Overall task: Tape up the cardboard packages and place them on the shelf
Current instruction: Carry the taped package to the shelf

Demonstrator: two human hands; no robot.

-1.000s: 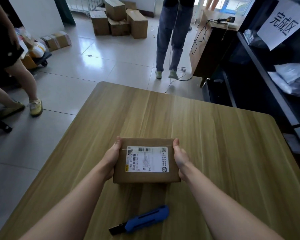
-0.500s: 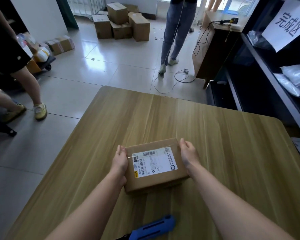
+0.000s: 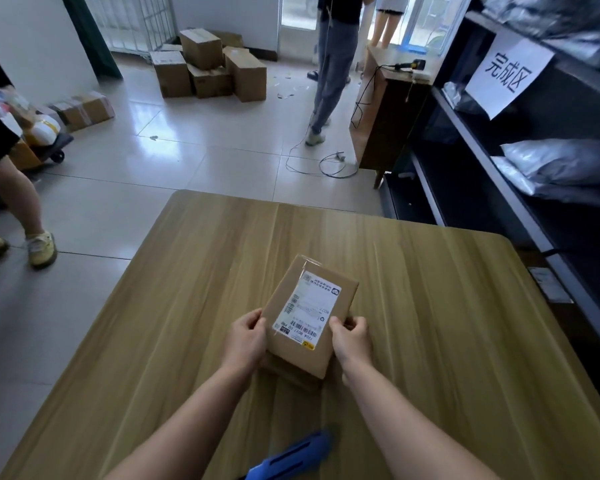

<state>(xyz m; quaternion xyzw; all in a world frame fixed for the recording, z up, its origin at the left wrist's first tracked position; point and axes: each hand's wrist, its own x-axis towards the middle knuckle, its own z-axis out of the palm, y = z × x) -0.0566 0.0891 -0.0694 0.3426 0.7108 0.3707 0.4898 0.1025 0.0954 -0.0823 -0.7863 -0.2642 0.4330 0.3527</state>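
Note:
A small brown cardboard package (image 3: pixel 329 351) with a white shipping label on top is lifted a little off the wooden table (image 3: pixel 447 323), its long side pointing away from me and tilted right. My left hand (image 3: pixel 245 336) grips its near left edge, fingers curled round the side. My right hand (image 3: pixel 352 336) grips the near right edge the same way. Clear tape shows at the package's far end. The dark shelf (image 3: pixel 520 199) stands to the right with a white paper sign (image 3: pixel 508 72).
A blue box cutter (image 3: pixel 288 459) lies at the table's near edge. Grey plastic mail bags (image 3: pixel 561 164) fill the shelf. Cardboard boxes (image 3: pixel 208 64) are stacked on the floor far off. People stand at the left and beyond the table by a wooden desk (image 3: pixel 385 109).
Both hands lifted the package and turned it about a quarter turn, so the label now runs away from me. The camera view rose and shifted forward.

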